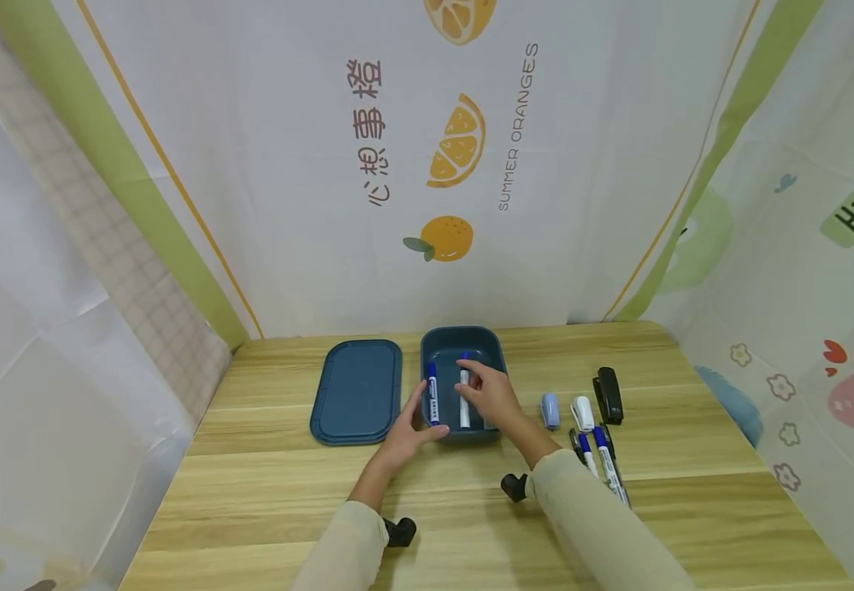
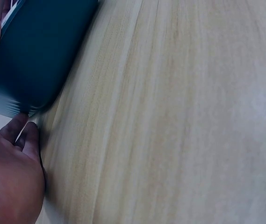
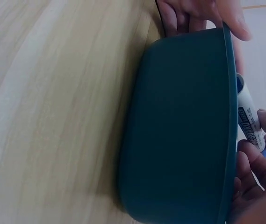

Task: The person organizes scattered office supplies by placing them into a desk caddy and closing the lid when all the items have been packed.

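Observation:
A dark blue-green plastic box (image 1: 463, 332) stands near the back of the table. My right hand (image 1: 491, 394) reaches over its right side and pinches a white whiteboard marker (image 1: 464, 408) with a blue cap between thumb and fingers. In the right wrist view, the lettered barrel of this marker (image 3: 250, 122) shows just past the box rim. My left hand (image 1: 400, 441) holds the near left corner of the box, thumb at the rim and fingers along the outer wall. Beside that wall, a second blue-capped marker (image 1: 433, 396) lies inside the box.
The matching lid (image 1: 358, 390) lies flat left of the box. To the right are a light blue stapler-like item (image 1: 550, 410), a white one (image 1: 582, 413), a black stapler (image 1: 609, 396) and several pens and markers (image 1: 611, 464). A curtain (image 1: 294, 246) hangs behind the table.

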Available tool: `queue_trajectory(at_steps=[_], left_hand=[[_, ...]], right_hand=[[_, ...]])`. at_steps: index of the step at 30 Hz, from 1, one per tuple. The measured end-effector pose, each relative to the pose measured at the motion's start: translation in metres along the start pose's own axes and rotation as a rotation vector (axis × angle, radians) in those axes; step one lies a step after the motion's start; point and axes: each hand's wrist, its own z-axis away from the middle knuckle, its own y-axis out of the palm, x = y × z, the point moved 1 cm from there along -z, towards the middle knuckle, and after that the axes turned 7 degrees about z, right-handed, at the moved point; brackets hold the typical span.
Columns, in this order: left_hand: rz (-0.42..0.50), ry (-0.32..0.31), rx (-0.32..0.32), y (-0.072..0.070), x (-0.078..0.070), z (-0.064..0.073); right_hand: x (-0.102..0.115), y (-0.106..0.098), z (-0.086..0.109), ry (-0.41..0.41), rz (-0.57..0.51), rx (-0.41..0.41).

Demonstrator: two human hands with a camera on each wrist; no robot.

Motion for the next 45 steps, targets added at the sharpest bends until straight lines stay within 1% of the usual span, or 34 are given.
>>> queue_trajectory(at_steps=[2,4,8,12,14,15,19,21,22,23,25,29,31,33,38,45], left_hand=[[-0.011,-0.007,-0.012,0.000,0.006,-0.002],[-0.022,-0.012,-0.019,-0.001,0.009,-0.003],[-0.029,-0.016,-0.025,-0.001,0.010,-0.003],[-0.034,-0.014,-0.022,0.000,0.009,-0.003],[-0.025,-0.011,-0.007,0.000,0.002,0.000],[-0.022,-0.007,-0.003,0.001,0.002,-0.001],[0.024,0.005,0.021,0.003,-0.010,0.004],[0.035,0.018,0.023,0.003,-0.009,0.004],[0.047,0.018,0.028,0.004,-0.013,0.006],[0.053,0.019,0.032,0.004,-0.013,0.006],[0.054,0.015,0.029,0.003,-0.011,0.005],[0.042,0.005,0.020,0.001,0.001,-0.001],[0.026,0.008,0.016,-0.001,0.008,-0.003],[0.010,0.011,0.012,-0.001,0.011,-0.005],[-0.018,0.002,-0.009,-0.002,0.012,-0.004],[-0.020,-0.002,-0.022,-0.001,0.012,-0.004]], right_hand=[[0.000,0.000,0.000,-0.003,-0.003,0.000],[0.000,0.001,-0.001,-0.003,-0.001,0.005],[0.000,0.001,-0.001,-0.009,0.013,0.016],[0.001,0.000,-0.002,-0.037,0.037,0.008],[0.001,0.001,-0.003,-0.051,0.038,-0.003],[0.001,0.001,-0.003,-0.059,0.040,-0.007],[0.002,0.000,-0.001,-0.064,0.039,-0.007],[0.002,0.000,-0.001,-0.064,0.040,0.000],[0.002,-0.001,0.000,-0.063,0.037,0.005],[0.002,-0.001,0.000,-0.058,0.033,0.010],[0.001,-0.001,0.001,-0.043,0.028,0.020],[0.000,-0.002,0.003,-0.022,0.021,0.030],[0.000,-0.003,0.003,-0.025,0.025,0.026],[-0.001,-0.004,0.004,-0.032,0.031,0.021],[-0.002,-0.010,0.006,-0.048,0.048,0.013],[-0.009,-0.020,0.011,-0.040,0.043,0.008]])
